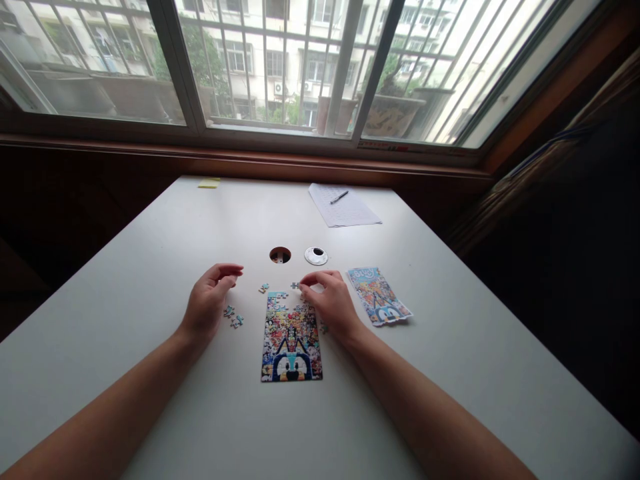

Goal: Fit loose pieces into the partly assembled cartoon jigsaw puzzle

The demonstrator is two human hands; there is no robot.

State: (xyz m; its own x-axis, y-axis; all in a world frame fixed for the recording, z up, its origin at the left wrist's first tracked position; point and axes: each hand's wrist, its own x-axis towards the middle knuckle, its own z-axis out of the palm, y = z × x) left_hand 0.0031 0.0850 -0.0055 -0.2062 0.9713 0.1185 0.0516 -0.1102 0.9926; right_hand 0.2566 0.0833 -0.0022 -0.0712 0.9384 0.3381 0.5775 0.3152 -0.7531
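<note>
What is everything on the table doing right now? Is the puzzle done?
Puzzle: mostly joined, top edge unfinished.
Puzzle piece: pinched in right hand.
Loose pieces: unplaced, beside left hand.
Picture sheet: lying flat.
Pen: lying on paper.
Table hole: open, cap off beside it.

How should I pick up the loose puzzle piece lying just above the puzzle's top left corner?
Pinch the loose piece by two opposite edges, straight down from above, with the left hand; the right hand holds another piece. The loose one lies flat on the table, apart from the puzzle, so its edges look free.
</note>
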